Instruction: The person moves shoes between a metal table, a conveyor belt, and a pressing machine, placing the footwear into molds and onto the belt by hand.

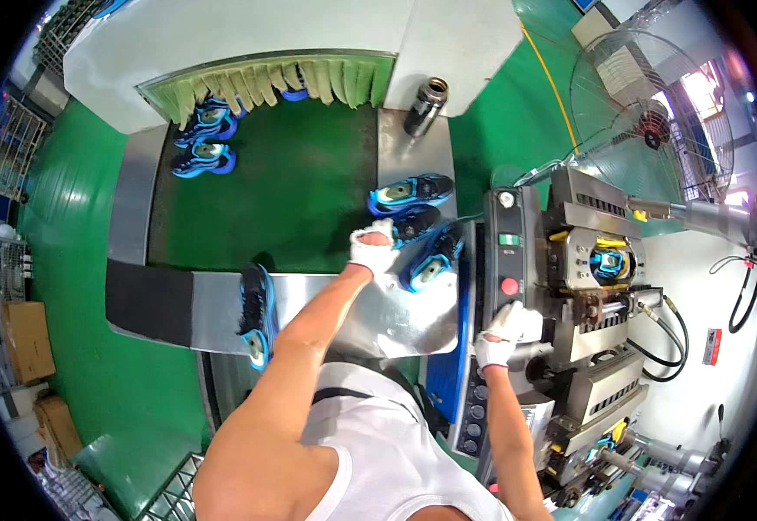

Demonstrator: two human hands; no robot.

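White cloth gloves: the left hand is at the middle shoe of three along the metal ledge, the green belt stretching wide leftward; whether it grasps, I cannot tell. I see the right hand near the red button, grip likewise unclear.

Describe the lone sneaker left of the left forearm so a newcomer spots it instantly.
Find the green conveyor belt, then the metal ledge at its near end. A black-and-blue sneaker lies across that ledge; unlike the three sneakers clustered at right, it sits by itself.
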